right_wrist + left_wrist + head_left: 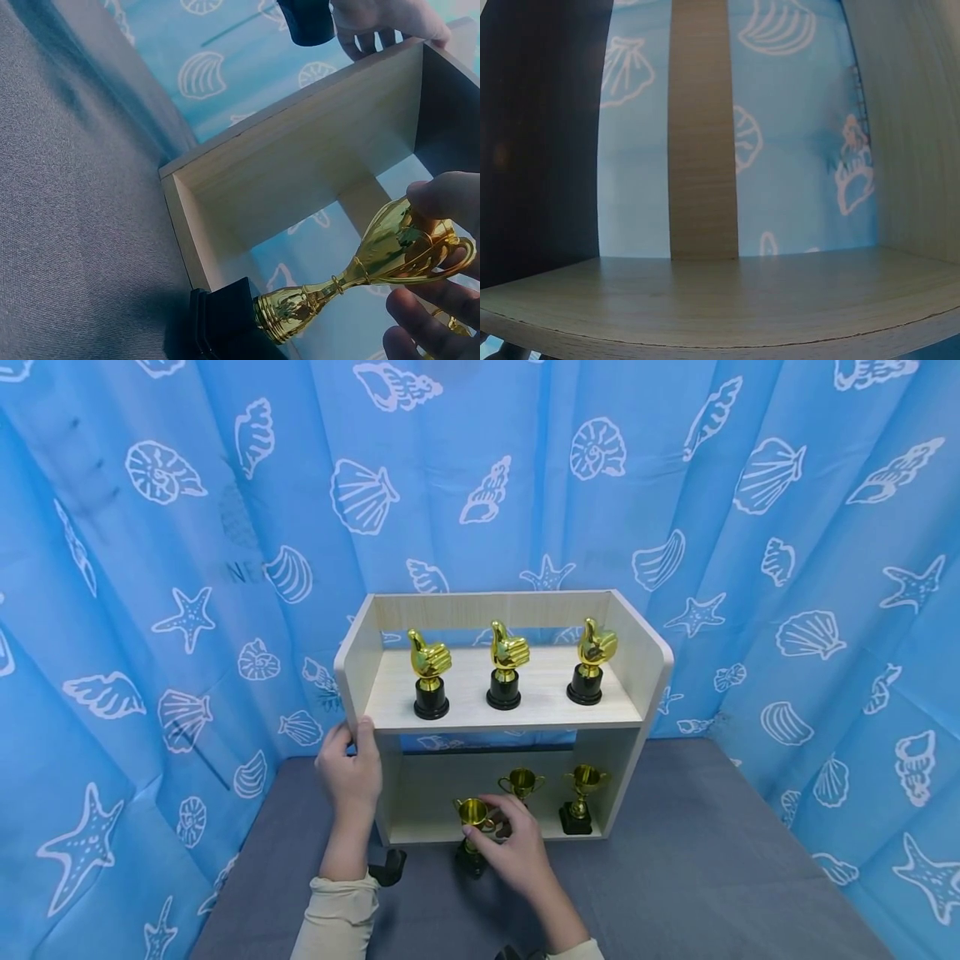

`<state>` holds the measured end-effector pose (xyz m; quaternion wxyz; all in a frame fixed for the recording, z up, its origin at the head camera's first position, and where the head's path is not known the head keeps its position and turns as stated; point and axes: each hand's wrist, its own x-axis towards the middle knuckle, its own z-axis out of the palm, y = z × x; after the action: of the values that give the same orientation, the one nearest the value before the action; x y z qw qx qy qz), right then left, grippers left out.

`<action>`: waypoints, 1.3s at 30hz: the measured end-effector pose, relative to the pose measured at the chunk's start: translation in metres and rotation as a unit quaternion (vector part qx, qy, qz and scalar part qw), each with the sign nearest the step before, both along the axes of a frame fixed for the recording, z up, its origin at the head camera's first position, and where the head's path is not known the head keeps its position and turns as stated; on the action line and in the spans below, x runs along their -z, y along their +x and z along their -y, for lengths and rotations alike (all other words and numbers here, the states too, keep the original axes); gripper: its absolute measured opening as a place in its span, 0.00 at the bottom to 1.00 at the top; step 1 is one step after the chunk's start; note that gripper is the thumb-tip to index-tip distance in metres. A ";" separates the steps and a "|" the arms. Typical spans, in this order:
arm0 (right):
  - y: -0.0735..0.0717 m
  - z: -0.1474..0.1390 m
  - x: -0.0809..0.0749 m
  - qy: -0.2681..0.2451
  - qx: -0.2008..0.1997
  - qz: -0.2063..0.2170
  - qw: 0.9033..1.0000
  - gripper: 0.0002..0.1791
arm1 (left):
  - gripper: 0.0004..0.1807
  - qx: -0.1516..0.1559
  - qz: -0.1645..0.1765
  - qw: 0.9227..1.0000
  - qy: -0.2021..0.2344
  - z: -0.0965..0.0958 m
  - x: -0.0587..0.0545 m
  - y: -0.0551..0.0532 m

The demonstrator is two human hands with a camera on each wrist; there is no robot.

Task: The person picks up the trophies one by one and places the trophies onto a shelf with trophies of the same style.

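Observation:
My right hand [519, 847] pinches a small gold trophy cup [472, 812] by its bowl, thumb on the near side. The cup's black base [229, 319] is in front of the lower shelf's front edge; whether it touches the cloth I cannot tell. With my left hand [352, 772] I grip the left side panel of a pale wooden two-tier shelf [487, 727], thumb on the front edge. Two more gold trophy cups stand on the lower tier: one [522, 781] partly hidden behind my right hand, the other [581, 785] at the right.
Three gold thumbs-up trophies on black bases, left [431, 672], middle [507, 664] and right [591, 660], stand on the upper tier. The shelf rests on a grey cloth [712, 852]. Behind hangs a blue curtain [465, 443] with white shell prints.

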<state>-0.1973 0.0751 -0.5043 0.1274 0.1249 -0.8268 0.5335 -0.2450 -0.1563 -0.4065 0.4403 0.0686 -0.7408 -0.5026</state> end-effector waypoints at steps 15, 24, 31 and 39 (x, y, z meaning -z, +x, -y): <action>-0.004 0.005 0.001 0.002 -0.009 -0.006 1.000 0.24 | 0.22 0.011 0.006 1.000 0.014 0.001 0.001 -0.001; -0.005 0.008 0.000 -0.001 -0.014 0.002 1.000 0.25 | 0.23 0.013 0.006 1.000 0.020 0.000 0.001 0.000; -0.007 0.010 0.000 -0.008 -0.020 0.001 1.000 0.24 | 0.23 0.015 0.014 1.000 0.020 0.000 0.001 0.001; -0.010 0.012 0.002 -0.006 -0.020 -0.002 1.000 0.24 | 0.24 0.022 0.025 0.999 0.025 0.000 0.001 0.001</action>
<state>-0.2072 0.0626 -0.5061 0.1193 0.1423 -0.8205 0.5407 -0.2435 -0.1563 -0.4071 0.4089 0.0754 -0.7401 -0.5286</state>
